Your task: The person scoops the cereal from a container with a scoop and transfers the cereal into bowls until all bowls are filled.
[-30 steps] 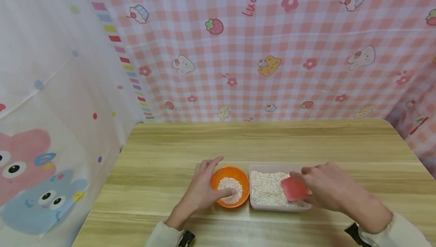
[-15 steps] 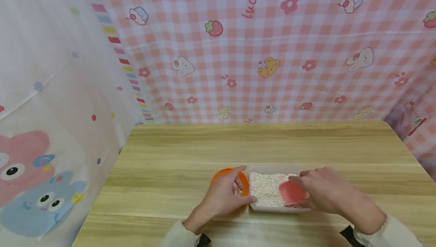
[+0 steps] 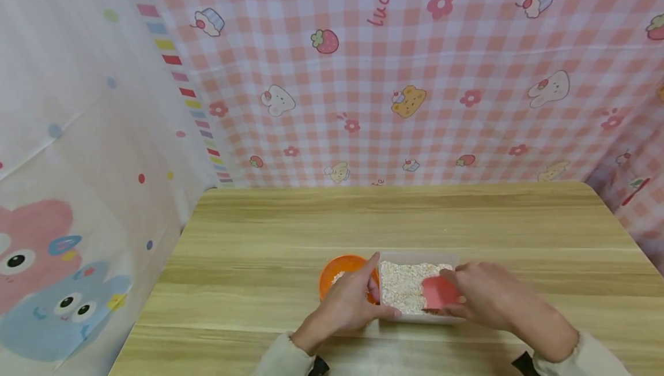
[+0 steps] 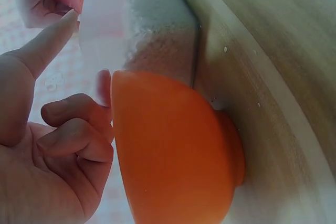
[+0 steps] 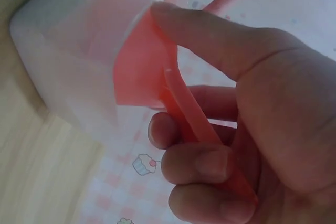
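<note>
A clear plastic container (image 3: 417,319) of pale oat-like flakes (image 3: 403,286) stands on the table. My left hand (image 3: 347,301) holds its left end, thumb over the near rim and index finger by the far left corner. Just left of it, partly under that hand, sits an orange bowl (image 3: 329,275) with some of the same flakes; the left wrist view shows the bowl (image 4: 173,145) close beside the container. My right hand (image 3: 490,295) grips a pink scoop (image 3: 438,292) by its handle, index finger along its side. The scoop's blade is down in the flakes at the container's right part.
The wooden table (image 3: 259,220) reaches back to a pink checked cloth (image 3: 332,76). A white printed cloth (image 3: 104,105) hangs at the left. A few crumbs (image 4: 226,49) lie on the tabletop near the container.
My left hand has moved right, from over the orange bowl to the container's left end. The right hand has shifted slightly left, pushing the scoop further into the flakes.
</note>
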The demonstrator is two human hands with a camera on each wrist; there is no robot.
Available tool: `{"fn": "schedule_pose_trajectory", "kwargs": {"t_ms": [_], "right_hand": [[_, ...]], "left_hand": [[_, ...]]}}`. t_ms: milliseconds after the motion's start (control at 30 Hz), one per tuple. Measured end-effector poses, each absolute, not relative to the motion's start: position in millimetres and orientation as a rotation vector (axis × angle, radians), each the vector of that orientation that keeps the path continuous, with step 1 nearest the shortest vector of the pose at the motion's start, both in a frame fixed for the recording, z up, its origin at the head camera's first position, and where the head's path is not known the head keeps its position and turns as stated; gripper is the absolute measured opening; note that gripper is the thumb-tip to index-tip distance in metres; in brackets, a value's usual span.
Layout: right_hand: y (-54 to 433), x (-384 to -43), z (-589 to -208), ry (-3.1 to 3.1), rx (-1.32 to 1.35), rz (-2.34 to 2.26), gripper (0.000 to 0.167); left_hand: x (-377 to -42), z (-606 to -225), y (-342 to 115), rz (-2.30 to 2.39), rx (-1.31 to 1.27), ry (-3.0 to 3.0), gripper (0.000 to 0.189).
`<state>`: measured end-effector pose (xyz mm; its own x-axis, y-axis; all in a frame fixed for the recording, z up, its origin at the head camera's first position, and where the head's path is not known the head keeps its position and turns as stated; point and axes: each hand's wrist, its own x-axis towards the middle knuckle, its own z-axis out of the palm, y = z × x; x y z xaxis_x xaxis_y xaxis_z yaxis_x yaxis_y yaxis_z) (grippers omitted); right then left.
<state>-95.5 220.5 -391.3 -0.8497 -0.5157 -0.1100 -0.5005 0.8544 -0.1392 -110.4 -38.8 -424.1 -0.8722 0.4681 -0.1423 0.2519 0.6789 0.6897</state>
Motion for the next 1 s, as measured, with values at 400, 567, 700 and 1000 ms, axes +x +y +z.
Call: {"fn": "schedule_pose_trajectory", "kwargs": {"t_ms": [400,567,700,1000], "right_hand": [[214,-91,-399,2.938,-0.767,-0.204,0.049],[213,-90,-402,2.978,-0.792,-0.181,0.047],[212,-90,-404,2.998,-0.810,-0.175,0.048],[210,-91,-407,3.002,-0.817,-0.167,0.054]], "left_hand": [[-112,-424,-37,0.946,0.561,2.597,0.106],[-113,-425,-37,0.954,0.577,2.601,0.105],[-112,-426,-37,0.961,0.585,2.598,0.105],[-112,-426,-37,0.955,0.582,2.595,0.105]]}}
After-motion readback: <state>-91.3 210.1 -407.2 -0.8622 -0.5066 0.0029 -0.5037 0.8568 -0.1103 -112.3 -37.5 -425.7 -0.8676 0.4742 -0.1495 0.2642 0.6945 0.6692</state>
